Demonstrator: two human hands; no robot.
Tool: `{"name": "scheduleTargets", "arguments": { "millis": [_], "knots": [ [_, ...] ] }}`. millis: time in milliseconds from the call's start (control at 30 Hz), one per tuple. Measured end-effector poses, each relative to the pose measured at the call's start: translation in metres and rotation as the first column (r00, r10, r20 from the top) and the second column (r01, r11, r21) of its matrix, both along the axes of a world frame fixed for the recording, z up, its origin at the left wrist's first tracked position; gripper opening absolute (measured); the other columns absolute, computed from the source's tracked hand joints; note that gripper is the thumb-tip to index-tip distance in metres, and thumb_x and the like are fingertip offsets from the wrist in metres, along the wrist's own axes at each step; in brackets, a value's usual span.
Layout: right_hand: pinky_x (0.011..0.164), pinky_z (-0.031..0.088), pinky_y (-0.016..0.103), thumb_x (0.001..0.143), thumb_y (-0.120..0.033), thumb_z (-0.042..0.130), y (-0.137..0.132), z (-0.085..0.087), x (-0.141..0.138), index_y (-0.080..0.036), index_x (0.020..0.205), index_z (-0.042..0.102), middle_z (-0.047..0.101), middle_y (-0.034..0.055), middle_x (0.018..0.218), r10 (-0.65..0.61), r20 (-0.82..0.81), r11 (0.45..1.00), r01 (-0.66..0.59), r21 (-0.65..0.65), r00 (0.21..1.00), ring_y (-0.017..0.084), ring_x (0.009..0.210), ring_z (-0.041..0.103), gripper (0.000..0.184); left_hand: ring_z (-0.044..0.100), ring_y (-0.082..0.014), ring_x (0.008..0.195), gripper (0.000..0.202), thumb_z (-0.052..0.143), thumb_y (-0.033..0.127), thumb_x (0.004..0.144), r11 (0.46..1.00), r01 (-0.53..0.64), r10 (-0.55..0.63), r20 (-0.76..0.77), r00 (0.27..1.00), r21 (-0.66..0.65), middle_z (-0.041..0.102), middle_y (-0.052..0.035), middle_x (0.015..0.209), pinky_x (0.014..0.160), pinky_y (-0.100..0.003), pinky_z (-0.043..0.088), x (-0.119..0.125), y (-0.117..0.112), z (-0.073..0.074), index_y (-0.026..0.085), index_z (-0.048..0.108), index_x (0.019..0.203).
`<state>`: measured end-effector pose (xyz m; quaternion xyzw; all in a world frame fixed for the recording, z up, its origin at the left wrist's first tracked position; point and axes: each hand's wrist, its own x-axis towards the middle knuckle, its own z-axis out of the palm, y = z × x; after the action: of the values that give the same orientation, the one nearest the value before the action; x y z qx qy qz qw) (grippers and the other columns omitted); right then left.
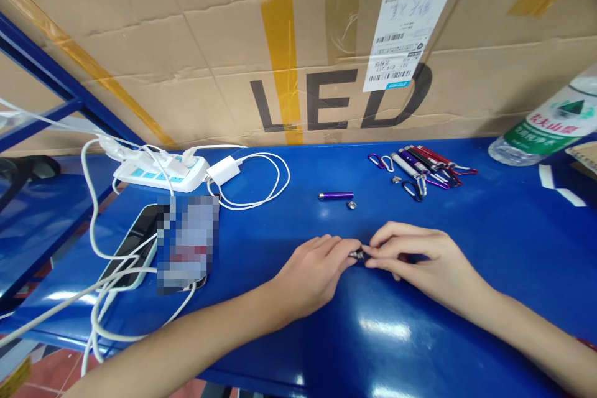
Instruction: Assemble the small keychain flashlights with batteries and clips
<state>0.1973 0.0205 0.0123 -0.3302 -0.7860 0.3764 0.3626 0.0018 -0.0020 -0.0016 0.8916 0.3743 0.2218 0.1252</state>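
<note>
My left hand point(317, 270) and my right hand point(424, 255) meet over the blue table, both closed in a pinch. Between their fingertips is a small dark metallic piece point(358, 254), mostly covered by the fingers. Just beyond them lies a purple metal tube point(336, 196) with a silver end. Close to that tube rests a small round silver cap point(351, 205). Farther right is a bunch of keychain flashlights point(415, 161) in silver, purple, black and red with carabiner clips. A loose dark carabiner point(412, 191) and a small silver part point(396, 180) lie in front of the bunch.
On the left, a white power strip point(161, 171) with plugs and white cables point(96, 211) stands near two phones, one a dark-screened phone point(137, 242). A large cardboard box point(209, 43) walls off the back. A water bottle point(550, 118) leans at the right.
</note>
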Motion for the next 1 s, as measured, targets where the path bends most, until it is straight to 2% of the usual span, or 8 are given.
{"name": "scheduleTargets", "arguments": {
  "millis": [267, 467, 600, 700, 833, 1000],
  "knots": [
    [0.039, 0.046, 0.016, 0.074, -0.023, 0.067, -0.0005, 0.0028, -0.0015, -0.018, 0.066, 0.07, 0.064, 0.0027, 0.072, -0.039, -0.045, 0.996, 0.035, -0.083, 0.998, 0.005, 0.043, 0.052, 0.01, 0.058, -0.0181, 0.08, 0.027, 0.027, 0.024, 0.097, 0.996, -0.007, 0.012, 0.063, 0.998, -0.085, 0.064, -0.0072, 0.092, 0.075, -0.032, 0.049, 0.0019, 0.0001, -0.0002, 0.012, 0.05, 0.104],
    [0.04, 0.046, 0.016, 0.076, -0.024, 0.065, -0.0023, 0.0033, -0.0002, -0.02, 0.067, 0.073, 0.063, 0.0024, 0.071, -0.024, -0.059, 0.991, 0.015, -0.135, 0.998, 0.006, 0.049, 0.054, 0.012, 0.055, -0.0178, 0.07, 0.028, 0.026, 0.021, 0.096, 0.998, 0.037, -0.034, 0.057, 0.998, -0.051, 0.063, -0.0051, 0.083, 0.066, -0.032, 0.046, 0.0014, 0.0002, 0.0008, 0.013, 0.053, 0.097],
    [0.041, 0.047, 0.016, 0.076, -0.023, 0.066, -0.0028, 0.002, 0.0007, -0.019, 0.068, 0.073, 0.062, 0.0019, 0.073, -0.015, -0.104, 0.981, -0.005, -0.193, 0.994, 0.006, 0.051, 0.054, 0.012, 0.053, -0.0179, 0.067, 0.033, 0.023, 0.022, 0.097, 1.0, 0.021, -0.02, 0.041, 0.999, -0.019, 0.06, -0.0045, 0.076, 0.063, -0.031, 0.045, 0.0013, 0.0006, 0.0018, 0.013, 0.054, 0.098],
    [0.04, 0.045, 0.016, 0.077, -0.022, 0.065, -0.0028, 0.0015, 0.0001, -0.018, 0.067, 0.072, 0.061, 0.002, 0.07, -0.023, -0.105, 0.989, 0.007, -0.149, 0.994, 0.006, 0.051, 0.053, 0.013, 0.054, -0.0179, 0.07, 0.031, 0.024, 0.022, 0.096, 0.998, 0.023, -0.02, 0.059, 0.998, -0.054, 0.06, -0.0049, 0.079, 0.067, -0.031, 0.047, 0.0017, 0.0003, 0.0023, 0.013, 0.054, 0.098],
    [0.044, 0.046, 0.018, 0.075, -0.02, 0.066, -0.003, 0.0014, -0.0011, -0.017, 0.062, 0.072, 0.062, 0.0023, 0.067, -0.016, -0.086, 0.999, 0.012, -0.042, 0.996, 0.008, 0.054, 0.056, 0.014, 0.057, -0.0168, 0.077, 0.025, 0.029, 0.019, 0.096, 0.99, 0.081, -0.067, 0.13, 0.989, -0.111, 0.064, -0.0045, 0.087, 0.071, -0.029, 0.047, 0.0014, -0.0006, 0.0037, 0.014, 0.054, 0.098],
    [0.051, 0.047, 0.02, 0.075, -0.023, 0.067, -0.0039, 0.0012, -0.0031, -0.018, 0.06, 0.071, 0.064, 0.0022, 0.065, -0.007, -0.059, 1.0, 0.007, -0.009, 0.998, 0.01, 0.058, 0.059, 0.016, 0.058, -0.0151, 0.075, 0.022, 0.034, 0.017, 0.094, 0.985, 0.122, -0.096, 0.203, 0.974, -0.121, 0.065, -0.0047, 0.086, 0.069, -0.026, 0.047, 0.0005, -0.0005, 0.0043, 0.014, 0.056, 0.094]
  ]
}}
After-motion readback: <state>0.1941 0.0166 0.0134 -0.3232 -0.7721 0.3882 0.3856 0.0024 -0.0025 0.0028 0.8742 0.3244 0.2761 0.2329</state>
